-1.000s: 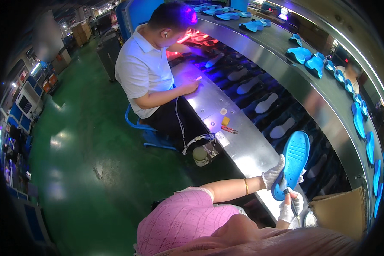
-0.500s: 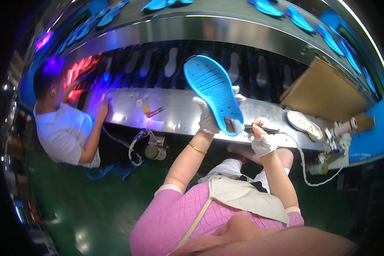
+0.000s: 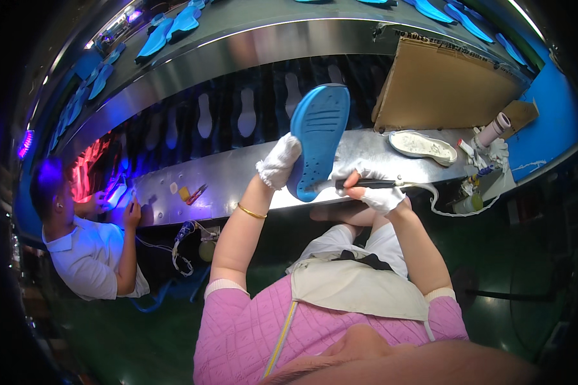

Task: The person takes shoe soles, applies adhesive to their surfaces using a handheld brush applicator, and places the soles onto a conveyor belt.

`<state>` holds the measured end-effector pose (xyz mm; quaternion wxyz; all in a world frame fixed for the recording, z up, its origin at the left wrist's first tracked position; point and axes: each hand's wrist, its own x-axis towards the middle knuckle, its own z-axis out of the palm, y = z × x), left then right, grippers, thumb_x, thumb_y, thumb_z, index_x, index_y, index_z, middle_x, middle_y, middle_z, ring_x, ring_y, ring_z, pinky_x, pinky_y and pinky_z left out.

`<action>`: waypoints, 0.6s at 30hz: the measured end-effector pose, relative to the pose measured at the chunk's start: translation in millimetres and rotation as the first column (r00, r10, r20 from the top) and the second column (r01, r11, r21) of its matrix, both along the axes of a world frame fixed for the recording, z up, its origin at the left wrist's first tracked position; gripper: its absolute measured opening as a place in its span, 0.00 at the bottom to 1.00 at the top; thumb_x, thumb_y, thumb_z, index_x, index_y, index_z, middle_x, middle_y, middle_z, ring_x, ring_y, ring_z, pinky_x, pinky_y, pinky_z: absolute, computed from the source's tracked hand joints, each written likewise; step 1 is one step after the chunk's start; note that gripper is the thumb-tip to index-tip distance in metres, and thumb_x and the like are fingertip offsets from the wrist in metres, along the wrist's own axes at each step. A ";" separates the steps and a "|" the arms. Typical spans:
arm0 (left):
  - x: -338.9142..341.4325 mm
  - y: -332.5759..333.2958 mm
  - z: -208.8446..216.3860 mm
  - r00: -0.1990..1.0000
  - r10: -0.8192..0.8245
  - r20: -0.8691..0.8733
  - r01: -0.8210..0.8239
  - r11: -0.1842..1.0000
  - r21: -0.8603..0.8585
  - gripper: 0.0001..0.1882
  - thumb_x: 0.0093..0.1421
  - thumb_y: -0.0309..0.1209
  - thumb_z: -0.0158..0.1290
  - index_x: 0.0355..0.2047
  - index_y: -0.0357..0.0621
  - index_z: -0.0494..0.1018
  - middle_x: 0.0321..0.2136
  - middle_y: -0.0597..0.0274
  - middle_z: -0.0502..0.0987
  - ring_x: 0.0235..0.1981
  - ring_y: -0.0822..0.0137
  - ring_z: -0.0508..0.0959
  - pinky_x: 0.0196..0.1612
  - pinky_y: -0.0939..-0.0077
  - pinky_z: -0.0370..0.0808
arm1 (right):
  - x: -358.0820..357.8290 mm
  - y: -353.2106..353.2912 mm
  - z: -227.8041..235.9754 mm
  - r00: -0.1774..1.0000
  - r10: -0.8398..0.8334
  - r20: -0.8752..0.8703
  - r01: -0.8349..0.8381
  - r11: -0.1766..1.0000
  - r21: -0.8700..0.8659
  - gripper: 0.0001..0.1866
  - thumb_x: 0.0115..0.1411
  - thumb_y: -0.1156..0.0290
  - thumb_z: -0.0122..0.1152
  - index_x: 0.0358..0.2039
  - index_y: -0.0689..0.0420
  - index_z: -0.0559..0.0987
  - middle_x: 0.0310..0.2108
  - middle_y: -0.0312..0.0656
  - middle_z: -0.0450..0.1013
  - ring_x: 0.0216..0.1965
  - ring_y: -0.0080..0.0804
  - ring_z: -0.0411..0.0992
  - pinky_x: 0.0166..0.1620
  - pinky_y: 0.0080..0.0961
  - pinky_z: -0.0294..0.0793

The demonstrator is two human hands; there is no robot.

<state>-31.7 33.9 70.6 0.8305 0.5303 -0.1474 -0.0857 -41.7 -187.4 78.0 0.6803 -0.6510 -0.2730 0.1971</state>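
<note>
My left hand (image 3: 278, 160), in a white glove, grips a blue shoe sole (image 3: 318, 138) by its left edge and holds it upright above the metal bench (image 3: 237, 176). The sole's ribbed face is turned toward me. My right hand (image 3: 372, 190), also gloved, holds a black pen-shaped tool (image 3: 369, 184) with a white cord trailing right. The tool's tip touches the lower end of the sole.
A white dish (image 3: 422, 145) lies on the bench to the right, beside a cardboard sheet (image 3: 443, 86) and a bottle (image 3: 492, 131). A seated person in a white shirt (image 3: 90, 256) works at the left under purple light. More blue soles (image 3: 170, 29) ride the upper conveyor.
The view has swung from the left end of the bench to square over it. The sole has been turned upright, and the tool now meets its lower end.
</note>
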 end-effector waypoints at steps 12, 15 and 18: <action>52.0 17.0 -26.0 0.903 0.211 -0.375 -0.138 0.968 0.212 0.35 0.56 0.58 0.47 0.52 0.41 0.65 0.34 0.57 0.74 0.28 0.69 0.76 0.30 0.77 0.76 | 53.8 29.6 -24.8 0.988 0.039 0.151 0.007 0.957 -0.291 0.08 0.46 0.75 0.63 0.29 0.54 0.75 0.32 0.38 0.72 0.36 0.30 0.70 0.42 0.24 0.69; 56.7 33.6 -32.0 0.892 0.153 -0.426 -0.041 0.965 0.260 0.37 0.56 0.59 0.46 0.53 0.41 0.64 0.38 0.56 0.73 0.33 0.69 0.75 0.36 0.76 0.75 | 64.1 33.3 -37.7 0.965 0.203 0.168 -0.085 0.843 -0.532 0.10 0.45 0.69 0.64 0.30 0.51 0.76 0.32 0.35 0.73 0.37 0.29 0.69 0.45 0.23 0.66; 61.3 42.1 -36.5 0.882 0.142 -0.449 0.005 0.951 0.310 0.38 0.56 0.60 0.46 0.55 0.41 0.63 0.40 0.55 0.73 0.37 0.68 0.74 0.40 0.75 0.74 | 81.9 36.6 -26.2 0.973 0.226 -0.039 -0.218 0.859 -0.464 0.08 0.45 0.66 0.65 0.28 0.49 0.77 0.31 0.33 0.73 0.38 0.28 0.69 0.47 0.23 0.65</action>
